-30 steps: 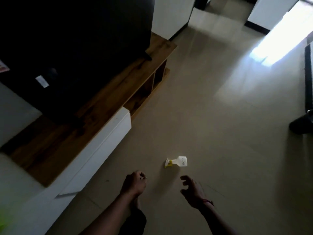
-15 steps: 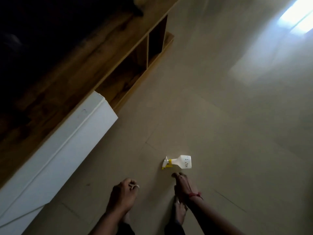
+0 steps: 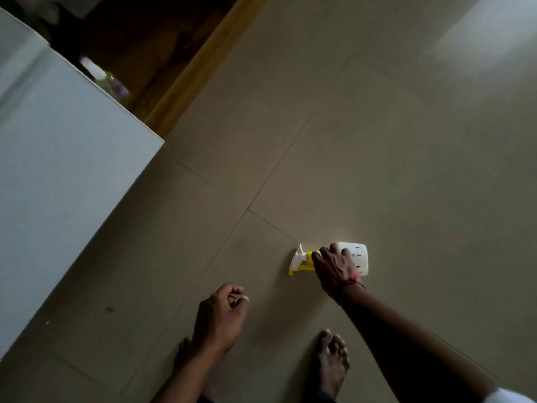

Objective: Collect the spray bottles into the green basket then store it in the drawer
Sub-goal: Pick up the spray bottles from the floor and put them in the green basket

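A white spray bottle (image 3: 359, 257) with a yellow and white trigger head lies on its side on the tiled floor. My right hand (image 3: 334, 267) is down on its neck and shoulder, fingers wrapped over it. My left hand (image 3: 220, 315) hangs closed in a loose fist above the floor, to the left of the bottle, holding nothing. The green basket is out of view.
A white cabinet front (image 3: 58, 175) fills the left side. Behind it is a dark wooden open shelf (image 3: 151, 53) with a blurred bottle-like object (image 3: 107, 80) inside. My bare feet (image 3: 331, 365) stand on the floor tiles below the hands.
The view has dropped closer to the floor. My right hand reached forward from just short of the bottle and closed over its neck. My left hand stayed in a fist.
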